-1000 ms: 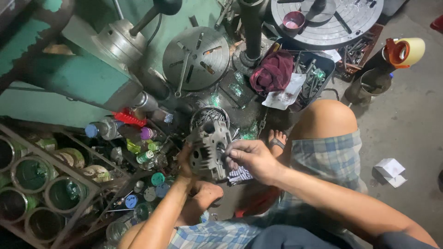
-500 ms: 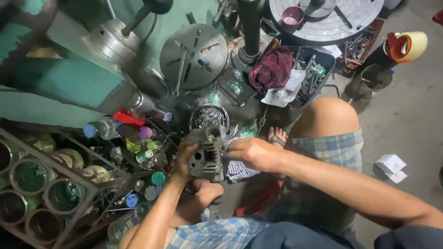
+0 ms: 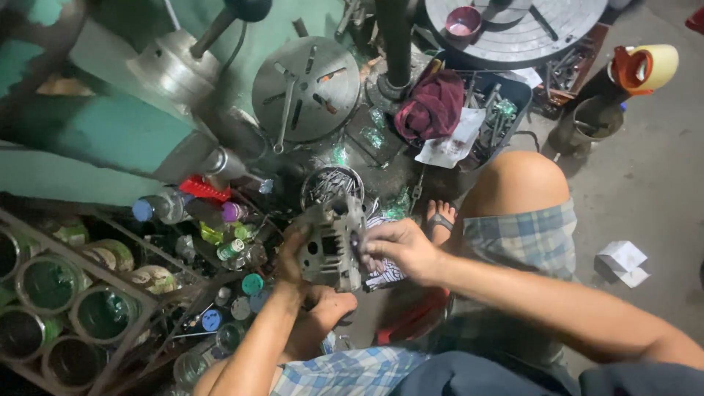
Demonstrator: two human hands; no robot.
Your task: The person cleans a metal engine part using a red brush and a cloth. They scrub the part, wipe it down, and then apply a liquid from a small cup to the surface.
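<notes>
A grey cast-metal alternator housing (image 3: pixel 330 246) with slotted vents is held low in front of me, above my foot. My left hand (image 3: pixel 292 257) grips its left side from below. My right hand (image 3: pixel 400 249) presses on its right side, fingers curled against the casing. Just behind it stands a round tin (image 3: pixel 331 185) full of small metal parts. A striped cloth (image 3: pixel 385 273) lies under my right hand.
A green machine body (image 3: pixel 88 132) and a round slotted steel plate (image 3: pixel 306 88) stand behind. Bottles, caps and green-stained cans in a metal rack (image 3: pixel 66 293) crowd the left. A maroon rag (image 3: pixel 434 103), papers and a tool tray lie to the right of the plate.
The housing has been turned and lowered toward me; its round face showed before, and its slotted side shows now. Both hands kept hold of it.
</notes>
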